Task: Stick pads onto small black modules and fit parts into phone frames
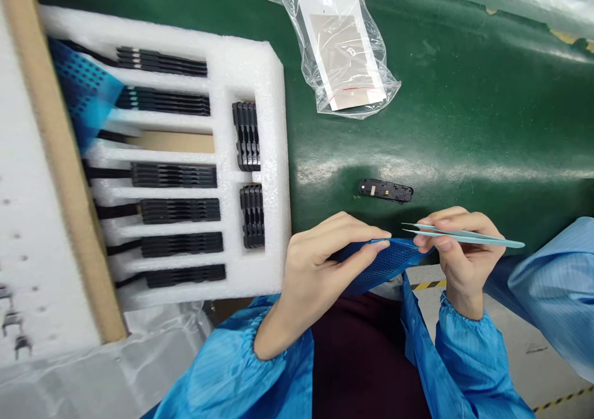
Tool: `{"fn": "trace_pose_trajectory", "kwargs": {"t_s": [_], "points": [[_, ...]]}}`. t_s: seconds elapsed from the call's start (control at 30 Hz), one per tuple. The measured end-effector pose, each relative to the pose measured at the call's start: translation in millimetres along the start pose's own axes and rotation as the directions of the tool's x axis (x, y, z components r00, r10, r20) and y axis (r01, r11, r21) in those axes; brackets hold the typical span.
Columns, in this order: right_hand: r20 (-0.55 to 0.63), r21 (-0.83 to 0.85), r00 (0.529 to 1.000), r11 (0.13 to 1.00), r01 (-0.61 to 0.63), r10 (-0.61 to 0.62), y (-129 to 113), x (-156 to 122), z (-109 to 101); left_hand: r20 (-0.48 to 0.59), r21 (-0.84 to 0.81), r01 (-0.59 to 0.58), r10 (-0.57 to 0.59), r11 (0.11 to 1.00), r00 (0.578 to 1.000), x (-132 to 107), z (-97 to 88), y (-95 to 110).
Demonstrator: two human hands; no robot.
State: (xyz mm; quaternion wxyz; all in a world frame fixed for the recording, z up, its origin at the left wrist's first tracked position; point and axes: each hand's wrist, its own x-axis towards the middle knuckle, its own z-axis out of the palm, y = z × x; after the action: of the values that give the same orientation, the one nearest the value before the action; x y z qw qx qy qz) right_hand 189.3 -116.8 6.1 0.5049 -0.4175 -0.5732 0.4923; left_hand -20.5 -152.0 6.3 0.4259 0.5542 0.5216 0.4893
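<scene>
Blue crinkled fabric sleeves (232, 363) reach in from the lower edge, ending in the person's two bare hands, which are apart from each other. The left hand (315, 264) pinches the edge of a blue, flexible sheet dotted with small holes (387, 265) between thumb and fingers. The right hand (464, 249) grips slim, pale turquoise tweezers (482, 238), their tips slightly parted and pointing left, and its fingertips meet the right end of the sheet, which spans the gap between the hands. Just beyond them, a small, elongated black plastic part (387, 190) lies on the glossy green tabletop (473, 122). Farther off rests a clear plastic bag (391, 91) containing a white and grey rectangular card (341, 47). To the left stands a white foam tray (273, 128) with stacks of black plastic pieces (179, 176) in its slots; another blue perforated sheet (86, 91) lies over its far left corner.
</scene>
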Motion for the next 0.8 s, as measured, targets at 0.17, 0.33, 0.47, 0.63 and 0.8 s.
{"fn": "trace_pose_trajectory", "kwargs": {"t_s": [0.17,0.33,0.47,0.63,0.8], "points": [[0.059,-0.064,0.997,0.997,0.044,-0.04,3.2,-1.6,-7.0,-0.003,-0.008,-0.02,0.02,1.0,1.0,0.0,0.7,-0.6],[0.075,-0.053,0.995,0.996,0.071,-0.067,3.1,0.4,-7.9,-0.005,-0.008,-0.03,0.03,1.0,1.0,-0.3,1.1,-1.9],[0.106,0.007,0.994,0.999,0.037,-0.038,-2.2,-1.0,-3.1,-0.008,-0.022,-0.033,0.033,0.999,0.999,-0.3,1.0,-2.9],[0.082,0.019,0.996,0.999,0.028,-0.029,-2.9,-0.9,-4.1,-0.02,-0.031,-0.03,0.029,0.999,0.999,-0.7,1.2,-2.0],[0.136,-0.023,0.985,0.994,0.107,-0.103,1.1,-0.8,-6.6,-0.016,-0.019,-0.012,0.012,1.0,1.0,-1.1,0.4,-1.4]]}}
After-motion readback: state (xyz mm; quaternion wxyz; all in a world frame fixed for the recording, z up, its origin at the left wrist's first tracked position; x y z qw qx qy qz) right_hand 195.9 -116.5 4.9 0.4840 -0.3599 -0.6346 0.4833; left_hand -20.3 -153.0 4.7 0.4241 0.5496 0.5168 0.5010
